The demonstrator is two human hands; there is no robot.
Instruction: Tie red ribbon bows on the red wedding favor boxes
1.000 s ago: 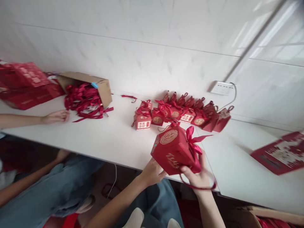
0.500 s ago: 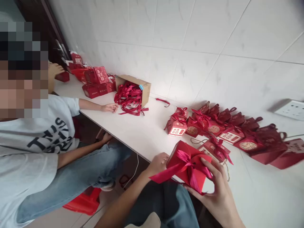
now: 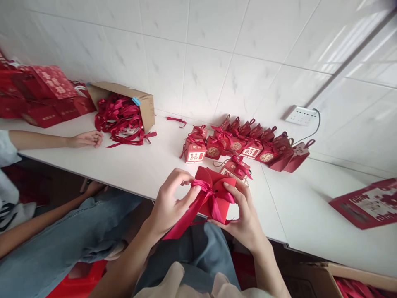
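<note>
A red gift box (image 3: 223,191) tied with a magenta ribbon bow is held up over my lap, at the table's front edge. My right hand (image 3: 242,207) grips the box by its right side, thumb below and fingers on top. My left hand (image 3: 175,194) pinches a loop of the ribbon (image 3: 203,185) between thumb and forefinger; a long ribbon tail hangs beneath it. Just behind, a small red box with a bow and cord handle (image 3: 234,167) lies on the white table (image 3: 139,169).
Rows of red gift boxes (image 3: 251,151) stand by the wall. A cardboard box (image 3: 147,109) spills ribbons (image 3: 119,116) at left, near another person's hand (image 3: 85,139). A larger red box (image 3: 369,203) lies at right; a power strip (image 3: 300,115) is on the wall. An open carton (image 3: 356,271) sits below the table.
My left hand has come from behind the box to the front and now pinches the bow's loop. The view has swung right, bringing the larger red box and lower carton into sight.
</note>
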